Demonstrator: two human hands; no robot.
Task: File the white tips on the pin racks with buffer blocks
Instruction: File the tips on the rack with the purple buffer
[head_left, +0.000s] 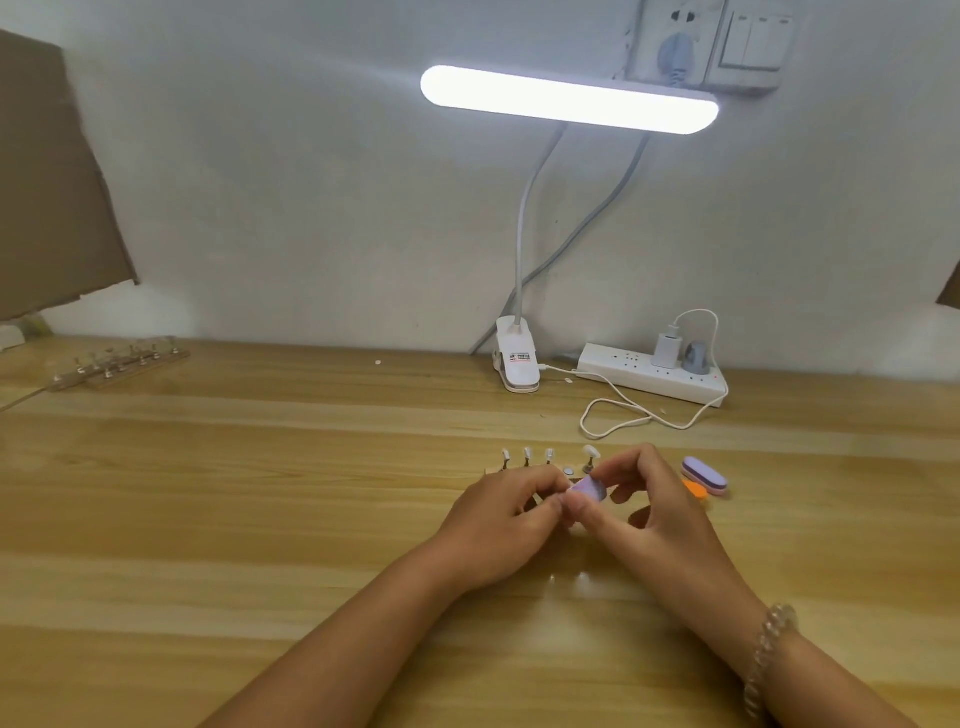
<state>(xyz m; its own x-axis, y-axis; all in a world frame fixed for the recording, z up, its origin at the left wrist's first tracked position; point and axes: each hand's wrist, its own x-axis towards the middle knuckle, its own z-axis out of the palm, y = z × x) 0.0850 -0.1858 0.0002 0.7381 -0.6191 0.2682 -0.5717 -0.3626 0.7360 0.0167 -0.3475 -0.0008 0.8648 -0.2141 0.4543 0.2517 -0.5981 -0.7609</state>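
One head view shows both hands meeting just in front of the near pin rack, whose long axis runs left to right across the table. The right hand pinches a purple buffer block between thumb and fingers. The left hand is curled with its fingertips at the block's left edge; what it pinches is hidden, probably a tip taken off the rack. Four white tips stand upright just beyond the knuckles, the rightmost nearest the block. Spare blocks lie right of the right hand, and more racks sit far left, well apart.
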